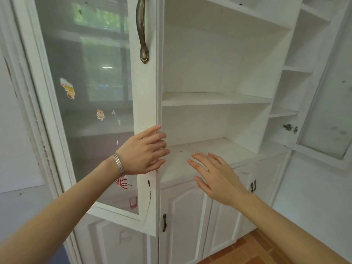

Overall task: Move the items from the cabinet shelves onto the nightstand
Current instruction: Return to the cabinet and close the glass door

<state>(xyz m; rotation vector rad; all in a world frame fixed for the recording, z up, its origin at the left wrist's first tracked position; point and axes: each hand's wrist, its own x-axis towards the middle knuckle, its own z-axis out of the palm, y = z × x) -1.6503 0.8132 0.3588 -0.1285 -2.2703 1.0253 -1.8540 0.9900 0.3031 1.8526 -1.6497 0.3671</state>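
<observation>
Right hand (pixel 215 178), fingers spread, empty; left hand (pixel 141 151), fingers straight on door (pixel 145 92) edge; shelves (pixel 102 129) behind frosted glass (pixel 85 69) hazy.

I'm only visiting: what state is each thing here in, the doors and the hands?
Left glass door: swung open.
Right glass door: swung open.
Lower cabinet doors: closed.
Left hand: fingers straight, touching the left door's edge.
Right hand: open, holding nothing.
</observation>
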